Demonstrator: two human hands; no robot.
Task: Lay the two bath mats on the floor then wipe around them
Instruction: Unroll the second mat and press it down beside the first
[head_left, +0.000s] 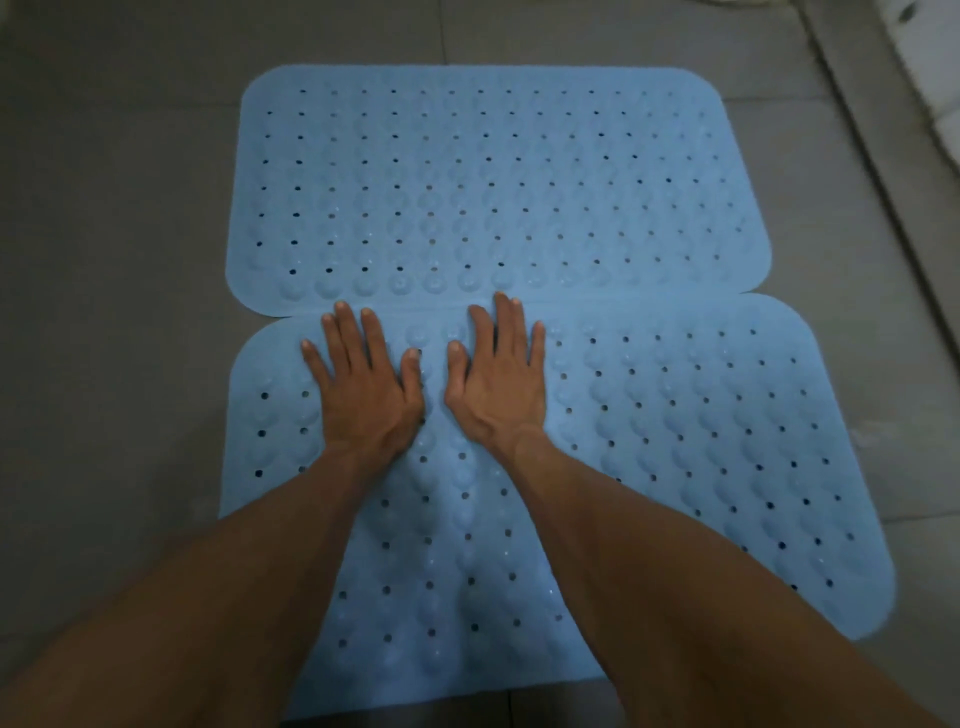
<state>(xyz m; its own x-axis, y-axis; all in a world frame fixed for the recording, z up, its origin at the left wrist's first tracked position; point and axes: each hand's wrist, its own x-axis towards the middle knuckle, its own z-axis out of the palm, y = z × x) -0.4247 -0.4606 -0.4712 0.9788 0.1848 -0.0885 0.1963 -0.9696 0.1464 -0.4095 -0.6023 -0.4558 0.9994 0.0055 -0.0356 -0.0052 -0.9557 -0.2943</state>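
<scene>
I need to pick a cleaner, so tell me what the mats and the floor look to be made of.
Far mat and near mat: likely soft rubber or PVC, light blue and matte, with moulded bumps and rows of punched holes. Floor: probably grey tile, matte, with thin joint lines between large slabs; stone or ceramic cannot be told apart.

Both hands (431, 387) lie flat on near mat (675, 441).

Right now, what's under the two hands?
Both the left hand and right hand lie flat on the near blue mat, beside the far mat. The grey floor beneath the mats is hidden.
</scene>
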